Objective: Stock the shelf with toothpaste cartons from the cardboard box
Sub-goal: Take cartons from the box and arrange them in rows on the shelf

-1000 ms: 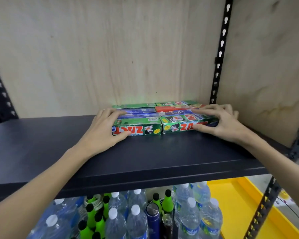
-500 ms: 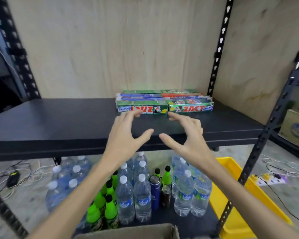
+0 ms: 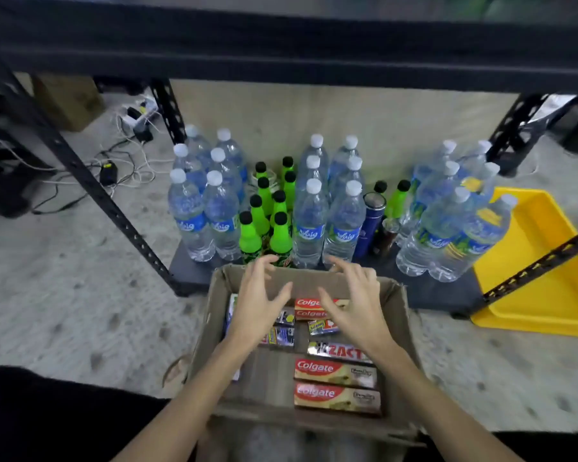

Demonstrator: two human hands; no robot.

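Head view: cardboard box [image 3: 394, 315] at 6 o'clock holds toothpaste cartons [image 3: 336, 375], 2 Colgate nearest. Left hand [image 3: 261, 298] and right hand [image 3: 351, 301] hover over it, fingers spread, holding nothing. Water bottles [image 3: 309, 221] at 12 o'clock; yellow bin [image 3: 548, 295] at 3.

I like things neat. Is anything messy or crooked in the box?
Yes. In the brown cardboard box, two beige Colgate cartons lie neatly side by side, but the small silver-and-yellow carton sits tilted, and the dark cartons lie jumbled.
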